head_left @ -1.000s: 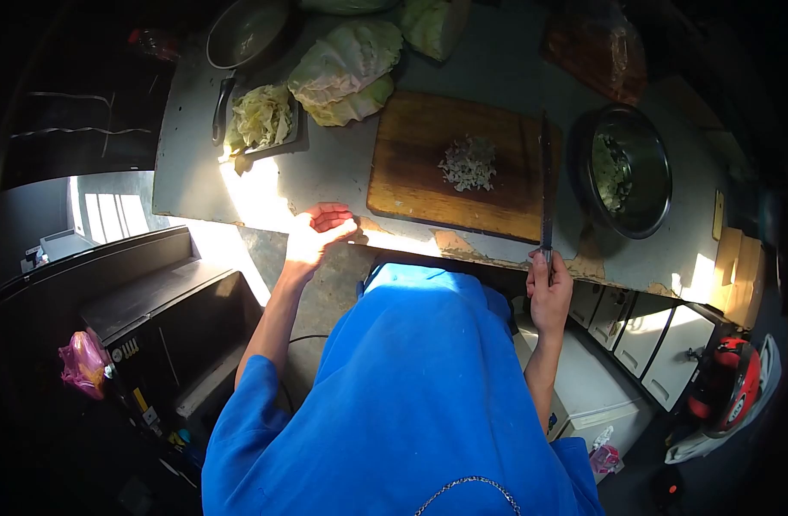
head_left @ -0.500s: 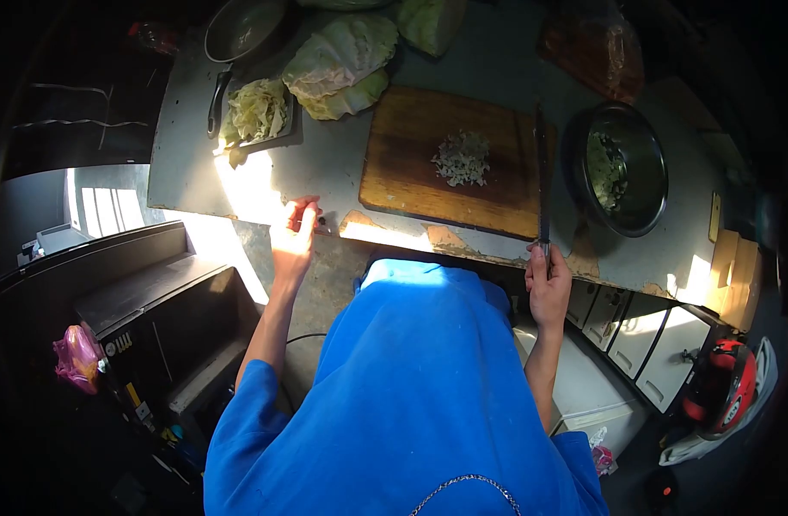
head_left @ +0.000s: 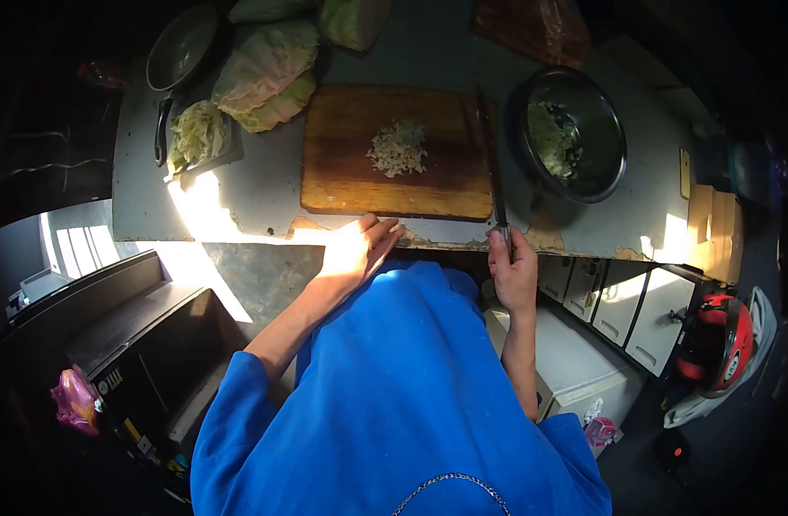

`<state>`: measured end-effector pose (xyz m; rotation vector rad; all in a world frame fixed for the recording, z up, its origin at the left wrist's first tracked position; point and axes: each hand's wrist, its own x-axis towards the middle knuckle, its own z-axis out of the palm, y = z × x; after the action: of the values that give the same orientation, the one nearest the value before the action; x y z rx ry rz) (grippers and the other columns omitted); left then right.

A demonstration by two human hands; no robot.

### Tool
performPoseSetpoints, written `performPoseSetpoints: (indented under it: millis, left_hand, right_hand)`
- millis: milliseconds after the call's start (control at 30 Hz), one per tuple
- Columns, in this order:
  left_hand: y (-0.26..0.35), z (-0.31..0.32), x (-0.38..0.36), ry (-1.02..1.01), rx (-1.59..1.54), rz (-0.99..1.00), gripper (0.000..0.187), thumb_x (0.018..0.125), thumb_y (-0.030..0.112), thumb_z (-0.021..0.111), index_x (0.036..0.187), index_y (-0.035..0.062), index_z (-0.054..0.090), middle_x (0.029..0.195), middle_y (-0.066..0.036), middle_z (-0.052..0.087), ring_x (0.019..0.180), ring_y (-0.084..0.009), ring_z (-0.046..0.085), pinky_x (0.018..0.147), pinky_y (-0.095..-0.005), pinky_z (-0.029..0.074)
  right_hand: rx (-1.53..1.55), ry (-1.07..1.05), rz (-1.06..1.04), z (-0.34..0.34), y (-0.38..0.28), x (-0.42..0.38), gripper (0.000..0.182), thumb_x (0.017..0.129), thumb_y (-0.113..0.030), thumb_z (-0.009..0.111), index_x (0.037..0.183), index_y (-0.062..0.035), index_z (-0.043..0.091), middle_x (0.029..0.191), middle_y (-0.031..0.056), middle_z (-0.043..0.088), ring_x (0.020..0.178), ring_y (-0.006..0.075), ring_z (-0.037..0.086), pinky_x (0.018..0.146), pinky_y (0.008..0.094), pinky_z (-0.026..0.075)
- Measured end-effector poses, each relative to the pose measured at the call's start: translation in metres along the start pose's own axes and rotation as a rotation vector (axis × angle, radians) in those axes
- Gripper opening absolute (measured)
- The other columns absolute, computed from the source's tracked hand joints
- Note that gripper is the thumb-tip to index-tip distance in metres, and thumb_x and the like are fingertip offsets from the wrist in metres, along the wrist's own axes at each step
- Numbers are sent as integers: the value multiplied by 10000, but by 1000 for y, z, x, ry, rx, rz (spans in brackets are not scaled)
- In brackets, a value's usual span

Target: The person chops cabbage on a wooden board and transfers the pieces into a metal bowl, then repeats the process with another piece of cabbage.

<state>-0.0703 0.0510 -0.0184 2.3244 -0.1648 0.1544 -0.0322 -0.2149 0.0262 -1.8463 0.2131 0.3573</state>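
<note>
My right hand (head_left: 514, 273) is wrapped round the handle of a long knife (head_left: 492, 159). Its dark blade points away from me along the right edge of the wooden cutting board (head_left: 338, 176). A small heap of finely chopped cabbage (head_left: 398, 148) lies on the board. At the table's front edge, just below the board, my left hand (head_left: 351, 249) has its fingers stretched out to the right and holds nothing I can see. Right of the knife stands a metal bowl (head_left: 616, 163) with chopped cabbage (head_left: 553, 142) inside.
Large cabbage pieces (head_left: 269, 73) lie behind the board's left corner. Loose cabbage leaves (head_left: 196, 133) sit in a container beside a frying pan (head_left: 180, 52). A plastic-wrapped reddish item (head_left: 531, 26) is at the back. Below right are white drawers (head_left: 626, 318) and a red helmet (head_left: 720, 344).
My left hand has moved right, from the sunlit table edge to below the cutting board. The view has shifted, so the table's things appear farther left. My right hand keeps the knife.
</note>
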Motion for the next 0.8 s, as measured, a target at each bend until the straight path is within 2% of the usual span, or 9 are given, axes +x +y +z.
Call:
performPoseSetpoints:
  millis: [33,233,400,467,567,633,700,733,800]
  left_hand:
    - [3,0,5,-9,17,-8,189,890,170,754,1032,46,746,797,-88,635,635,-284,658,582,-374,538]
    - [7,22,12,23,81,-56,121,850,160,787,923,64,783,780,-80,664,655,-290,686,604,-372,562]
    - [8,29,8,4,54,-39,109,891,102,733,983,45,725,868,-104,664,711,-309,689,625,-377,557]
    - [5,29,8,6,-6,14,131,895,42,689,1020,9,669,874,-144,616,754,-352,645,649,-411,541]
    - [1,31,4,75,14,27,129,878,32,701,1001,9,672,881,-146,619,789,-342,639,679,-412,540]
    - [0,28,3,93,76,67,154,858,48,751,1005,21,713,912,-108,665,796,-307,665,683,-401,558]
    - [4,25,2,58,64,66,209,844,56,764,1045,15,725,935,-104,681,813,-297,667,703,-383,564]
    - [-2,25,-1,-31,52,35,269,843,11,723,1111,7,713,989,-128,686,866,-316,669,742,-387,569]
    - [3,22,-2,-43,69,45,280,845,-11,689,1124,7,706,1016,-144,680,889,-332,667,757,-396,569]
  right_hand:
    - [-16,1,-11,-2,2,0,323,1022,-330,634,906,-29,624,621,-29,531,567,50,459,528,251,370]
    - [-39,-9,-19,-10,3,2,302,1017,-306,636,903,-27,627,617,-21,534,573,56,459,537,265,375]
    - [-64,-43,-20,-11,4,8,291,1014,-291,639,920,-16,628,615,-20,517,578,55,438,540,267,366]
    - [-58,-45,-16,-10,3,10,284,1013,-279,639,931,-7,627,611,-19,496,580,55,419,541,269,360]
    - [-50,-41,-77,-9,2,14,282,1013,-275,639,933,-5,627,610,-18,489,580,59,414,540,273,359]
    - [-47,-53,-62,-8,0,15,282,1013,-277,640,931,-8,627,606,-19,478,580,61,412,541,278,360]
    - [-75,-107,-73,-7,6,18,277,1048,-296,602,1029,-22,635,662,-53,494,557,26,428,504,214,344]
    - [-92,-109,-87,-6,6,19,278,1048,-296,601,1028,-22,639,658,-52,495,553,30,432,505,217,349]
    - [-98,-116,-89,-3,6,19,276,1047,-295,603,1026,-22,641,653,-49,495,551,31,433,504,219,350]
